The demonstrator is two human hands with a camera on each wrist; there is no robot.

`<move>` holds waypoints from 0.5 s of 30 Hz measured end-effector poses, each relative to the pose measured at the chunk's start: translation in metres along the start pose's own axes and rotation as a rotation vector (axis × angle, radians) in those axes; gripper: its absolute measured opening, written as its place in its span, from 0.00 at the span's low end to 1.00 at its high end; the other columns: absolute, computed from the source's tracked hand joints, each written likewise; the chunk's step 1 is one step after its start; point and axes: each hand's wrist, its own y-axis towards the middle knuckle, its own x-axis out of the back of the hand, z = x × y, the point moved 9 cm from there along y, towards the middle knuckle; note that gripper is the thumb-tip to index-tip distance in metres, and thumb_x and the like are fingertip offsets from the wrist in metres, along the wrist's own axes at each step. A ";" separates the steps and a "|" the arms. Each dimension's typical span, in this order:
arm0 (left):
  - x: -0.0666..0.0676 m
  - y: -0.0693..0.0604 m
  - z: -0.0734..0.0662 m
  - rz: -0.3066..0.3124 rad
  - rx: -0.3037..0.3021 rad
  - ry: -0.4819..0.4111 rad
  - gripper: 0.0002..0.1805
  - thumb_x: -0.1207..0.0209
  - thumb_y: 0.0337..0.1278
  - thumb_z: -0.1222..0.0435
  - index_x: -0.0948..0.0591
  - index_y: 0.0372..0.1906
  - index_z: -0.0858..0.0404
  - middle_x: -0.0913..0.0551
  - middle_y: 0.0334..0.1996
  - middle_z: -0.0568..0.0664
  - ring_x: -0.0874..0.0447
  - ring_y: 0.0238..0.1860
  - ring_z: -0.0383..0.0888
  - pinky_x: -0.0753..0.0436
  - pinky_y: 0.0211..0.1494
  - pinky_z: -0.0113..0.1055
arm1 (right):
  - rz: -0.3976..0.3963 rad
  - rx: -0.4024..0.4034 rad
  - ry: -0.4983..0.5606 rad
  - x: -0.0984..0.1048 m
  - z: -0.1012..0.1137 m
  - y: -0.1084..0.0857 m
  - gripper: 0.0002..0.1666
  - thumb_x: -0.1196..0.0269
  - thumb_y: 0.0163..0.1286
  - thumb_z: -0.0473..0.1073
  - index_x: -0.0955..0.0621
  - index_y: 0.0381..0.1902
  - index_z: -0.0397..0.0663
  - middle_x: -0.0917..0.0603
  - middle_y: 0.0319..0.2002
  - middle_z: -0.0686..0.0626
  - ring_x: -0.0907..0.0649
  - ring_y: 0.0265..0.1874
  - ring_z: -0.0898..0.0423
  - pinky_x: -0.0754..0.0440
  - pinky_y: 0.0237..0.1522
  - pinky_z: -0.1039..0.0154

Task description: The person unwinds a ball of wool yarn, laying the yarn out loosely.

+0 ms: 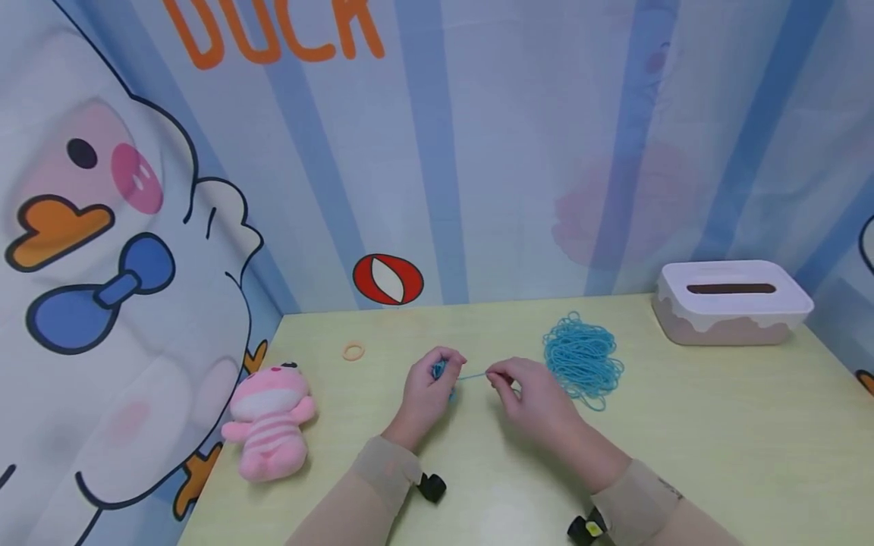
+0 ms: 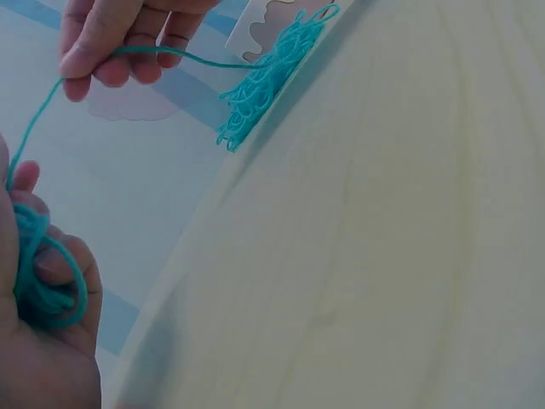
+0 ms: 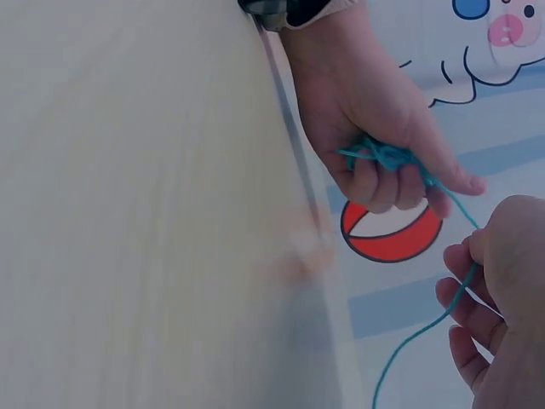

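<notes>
My left hand curls its fingers round a small bundle of teal yarn, with loops showing at the palm. From that bundle a single strand runs across to my right hand, which pinches it between thumb and forefinger. In the right wrist view the strand trails on below the pinching fingers. On the table just beyond my right hand lies a larger loose pile of the same yarn; the left wrist view shows the strand reaching that pile.
A pink plush toy lies at the table's left side, and an orange ring lies behind it to the right. The tissue box stands at the back right. A printed duck curtain hangs along the table's back edge.
</notes>
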 end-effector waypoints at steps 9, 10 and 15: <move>-0.006 -0.002 0.002 0.055 0.067 -0.118 0.10 0.33 0.78 0.59 0.17 0.49 0.62 0.18 0.27 0.46 0.16 0.26 0.42 0.13 0.36 0.32 | -0.127 0.033 -0.017 0.034 -0.010 -0.003 0.07 0.29 0.78 0.39 0.09 0.50 0.43 0.07 0.38 0.51 0.09 0.38 0.54 0.08 0.43 0.50; -0.006 -0.002 0.003 0.055 0.073 -0.109 0.10 0.33 0.78 0.58 0.17 0.49 0.61 0.19 0.27 0.47 0.17 0.25 0.42 0.14 0.35 0.31 | -0.136 0.036 -0.018 0.037 -0.012 -0.003 0.07 0.29 0.77 0.38 0.09 0.49 0.43 0.07 0.38 0.50 0.09 0.38 0.54 0.08 0.43 0.50; -0.002 -0.001 0.005 0.020 0.061 -0.031 0.09 0.33 0.79 0.55 0.14 0.48 0.56 0.12 0.34 0.53 0.17 0.33 0.42 0.16 0.41 0.31 | -0.148 0.063 -0.020 0.050 -0.017 -0.007 0.06 0.28 0.76 0.36 0.09 0.48 0.43 0.07 0.38 0.51 0.09 0.36 0.55 0.07 0.42 0.50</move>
